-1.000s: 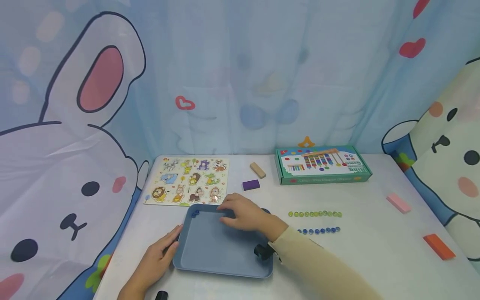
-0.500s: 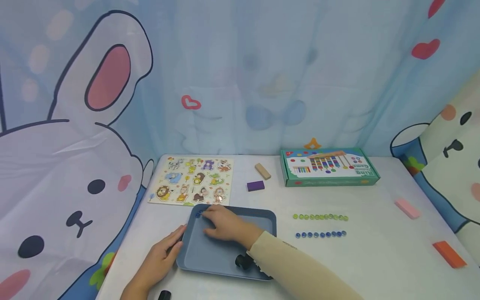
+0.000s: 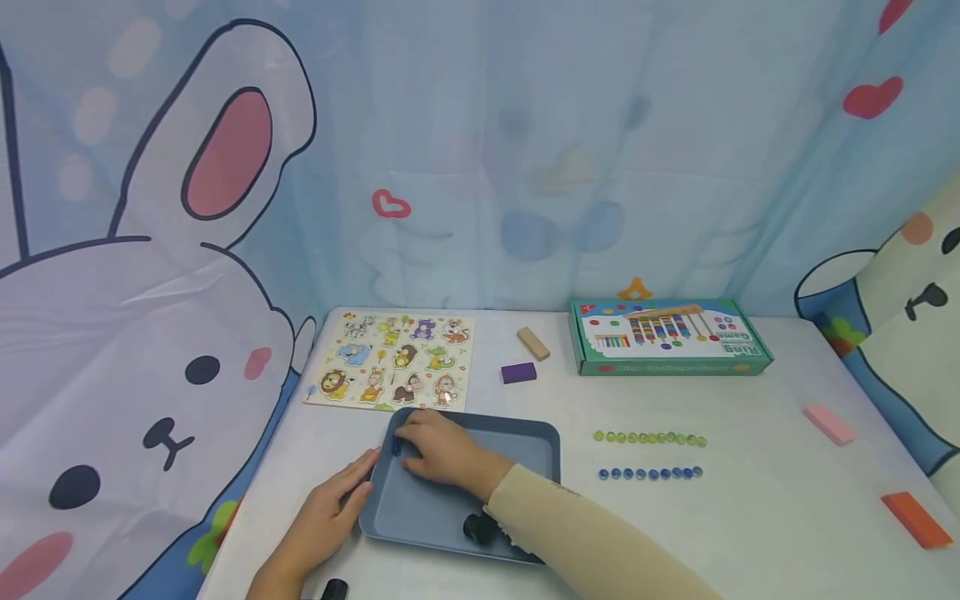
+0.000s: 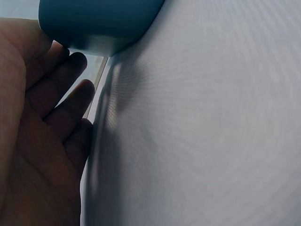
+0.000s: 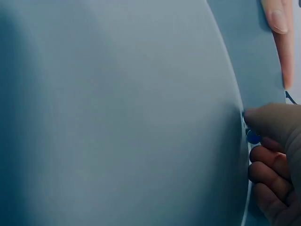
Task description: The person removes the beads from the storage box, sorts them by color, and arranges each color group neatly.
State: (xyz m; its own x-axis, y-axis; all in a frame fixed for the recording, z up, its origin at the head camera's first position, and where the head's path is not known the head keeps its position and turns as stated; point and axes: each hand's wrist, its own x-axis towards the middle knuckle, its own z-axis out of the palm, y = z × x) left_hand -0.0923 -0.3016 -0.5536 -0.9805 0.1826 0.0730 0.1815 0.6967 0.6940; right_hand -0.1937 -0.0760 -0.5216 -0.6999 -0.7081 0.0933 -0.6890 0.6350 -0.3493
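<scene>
My left hand point(image 3: 324, 521) rests against the left side of the blue-grey tray point(image 3: 420, 533), fingers loosely extended; the left wrist view shows them beside the tray wall point(image 4: 99, 33). Inside the tray, my right hand point(image 3: 446, 450) reaches to the far left corner. Its thumb and index finger are apart around small dark blue glass beads point(image 3: 396, 447). In the right wrist view one blue bead point(image 5: 254, 136) shows between the thumb point(image 5: 270, 120) and the curled fingers; a firm pinch is not visible. The hand partly hides the corner.
Right of the tray lie a row of green glass beads point(image 3: 648, 437) and a row of blue ones point(image 3: 652, 474). Behind are an animal puzzle board point(image 3: 390, 358), purple point(image 3: 518, 372) and wooden point(image 3: 533, 343) blocks, and a green game box point(image 3: 671, 337). Pink point(image 3: 828, 424) and orange point(image 3: 917, 520) blocks lie right.
My right hand has moved left across the tray to the beads in its far left corner, and its thumb and index finger now surround them. The left hand stays at the tray's side.
</scene>
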